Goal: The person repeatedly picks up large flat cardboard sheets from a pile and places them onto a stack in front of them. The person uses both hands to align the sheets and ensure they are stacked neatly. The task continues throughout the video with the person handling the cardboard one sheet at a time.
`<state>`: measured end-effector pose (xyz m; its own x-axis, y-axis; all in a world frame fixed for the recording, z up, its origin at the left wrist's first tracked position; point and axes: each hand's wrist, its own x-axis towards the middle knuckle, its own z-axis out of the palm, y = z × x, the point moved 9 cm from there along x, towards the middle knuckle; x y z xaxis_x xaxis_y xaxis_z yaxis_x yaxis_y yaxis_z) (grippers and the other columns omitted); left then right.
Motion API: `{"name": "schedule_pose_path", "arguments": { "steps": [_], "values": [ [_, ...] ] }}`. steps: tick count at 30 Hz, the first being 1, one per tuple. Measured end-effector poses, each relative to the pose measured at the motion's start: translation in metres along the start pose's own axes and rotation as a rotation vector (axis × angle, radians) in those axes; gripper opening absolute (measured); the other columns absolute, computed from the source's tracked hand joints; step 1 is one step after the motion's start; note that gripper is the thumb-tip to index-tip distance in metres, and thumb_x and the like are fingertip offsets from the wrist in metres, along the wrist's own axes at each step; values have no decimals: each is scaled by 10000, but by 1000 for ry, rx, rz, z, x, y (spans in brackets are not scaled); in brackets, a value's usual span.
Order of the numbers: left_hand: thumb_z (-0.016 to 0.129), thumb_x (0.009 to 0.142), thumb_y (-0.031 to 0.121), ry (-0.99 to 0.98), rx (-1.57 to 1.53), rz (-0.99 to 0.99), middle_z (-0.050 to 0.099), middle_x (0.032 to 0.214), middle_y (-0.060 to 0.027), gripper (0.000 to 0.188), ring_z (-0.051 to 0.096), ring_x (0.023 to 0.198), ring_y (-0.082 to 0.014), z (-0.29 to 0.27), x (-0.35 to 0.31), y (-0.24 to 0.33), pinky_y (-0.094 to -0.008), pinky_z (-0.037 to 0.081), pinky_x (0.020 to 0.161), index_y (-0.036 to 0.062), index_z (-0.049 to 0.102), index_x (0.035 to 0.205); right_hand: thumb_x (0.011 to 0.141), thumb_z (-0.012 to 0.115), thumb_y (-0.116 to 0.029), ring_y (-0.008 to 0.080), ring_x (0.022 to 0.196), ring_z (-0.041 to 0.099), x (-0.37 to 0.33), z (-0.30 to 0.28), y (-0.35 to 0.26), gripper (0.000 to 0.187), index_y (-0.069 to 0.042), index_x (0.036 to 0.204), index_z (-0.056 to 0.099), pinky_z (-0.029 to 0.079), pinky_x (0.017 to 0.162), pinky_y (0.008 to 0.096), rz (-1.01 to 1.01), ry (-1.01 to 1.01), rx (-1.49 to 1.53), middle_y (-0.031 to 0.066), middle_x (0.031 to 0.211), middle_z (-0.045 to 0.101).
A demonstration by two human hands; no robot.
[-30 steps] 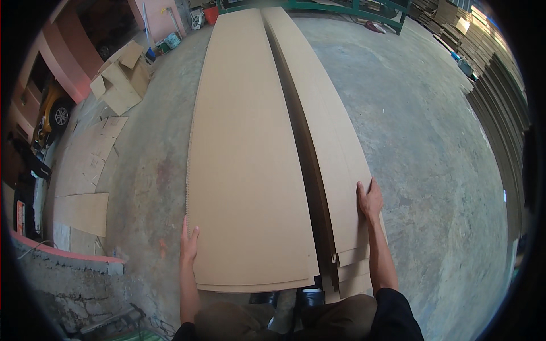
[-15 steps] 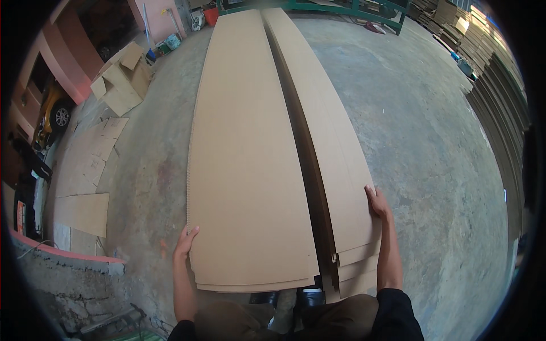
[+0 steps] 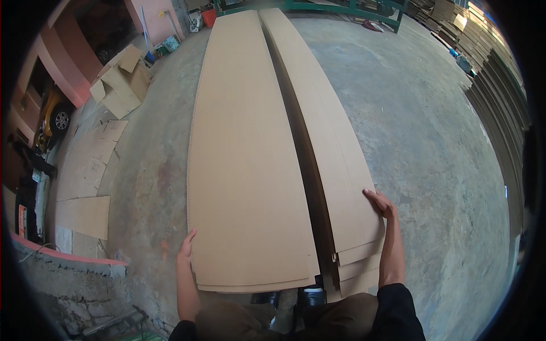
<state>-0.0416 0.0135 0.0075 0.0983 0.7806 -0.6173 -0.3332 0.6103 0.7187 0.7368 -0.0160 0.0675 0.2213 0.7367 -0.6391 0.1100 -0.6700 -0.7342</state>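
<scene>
Two long stacks of brown cardboard sheets lie side by side in front of me, running away from my feet. The left cardboard stack (image 3: 244, 159) is the wider one, and a dark narrow gap separates it from the right cardboard stack (image 3: 327, 142). My left hand (image 3: 185, 246) rests against the outer edge of the left stack near its close end, fingers stretched along the side. My right hand (image 3: 382, 203) touches the outer edge of the right stack, its fingers extended over the top sheet. Several sheets at the right stack's near end sit unevenly. Part of each hand is hidden.
A green metal frame (image 3: 341, 8) stands beyond the far ends. An open cardboard box (image 3: 124, 85) and flattened cardboard (image 3: 82, 213) lie to the left on concrete. Piled sheets (image 3: 495, 102) line the right side. A low broken wall (image 3: 68, 278) is at lower left.
My right hand has shifted slightly right and down, its wrist bending higher and its fingers straighter. My left hand's fingers lie closer along the edge. The cardboard stacks stay essentially in place.
</scene>
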Motion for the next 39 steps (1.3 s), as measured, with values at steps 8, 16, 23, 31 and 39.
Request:
{"name": "schedule_pose_path", "arguments": {
  "steps": [8, 16, 23, 31, 39],
  "values": [
    [659, 1071, 467, -29, -22, -2, 727, 1341, -136, 610, 710, 1191, -248, 13, 0, 2, -386, 578, 1021, 0, 614, 1459, 967, 695, -656, 300, 1288, 672, 13, -3, 33, 889, -8, 1561, 566, 491, 1136, 418, 13, -30, 126, 188, 1465, 677],
    [638, 1074, 478, -49, 49, -5, 712, 1382, -135, 627, 710, 1221, -261, 4, 9, -2, -405, 585, 1032, 20, 590, 1500, 1004, 686, -621, 278, 1241, 698, 20, -1, 37, 855, 59, 1513, 584, 527, 1087, 390, -32, -78, 194, 182, 1430, 700],
    [631, 1077, 477, -11, 77, 52, 722, 1367, -137, 616, 722, 1200, -263, -8, 15, -3, -401, 592, 1021, 16, 605, 1485, 1034, 672, -585, 266, 1245, 696, 9, 5, 25, 804, 59, 1508, 588, 533, 1084, 378, -53, -83, 206, 174, 1419, 706],
    [701, 1047, 449, -23, 8, -9, 726, 1326, -115, 588, 708, 1172, -241, -1, 12, -5, -389, 578, 1004, 32, 623, 1453, 1027, 704, -550, 269, 1264, 686, 15, 1, 29, 794, 66, 1512, 580, 519, 1104, 376, -94, -86, 278, 187, 1425, 697],
    [691, 1051, 457, 20, 16, 15, 737, 1302, -117, 579, 723, 1136, -246, 0, 7, -2, -390, 590, 982, 33, 631, 1440, 1013, 729, -544, 285, 1262, 689, 14, -2, 32, 794, 70, 1497, 592, 532, 1086, 388, -52, -42, 253, 192, 1408, 704]
  ]
}}
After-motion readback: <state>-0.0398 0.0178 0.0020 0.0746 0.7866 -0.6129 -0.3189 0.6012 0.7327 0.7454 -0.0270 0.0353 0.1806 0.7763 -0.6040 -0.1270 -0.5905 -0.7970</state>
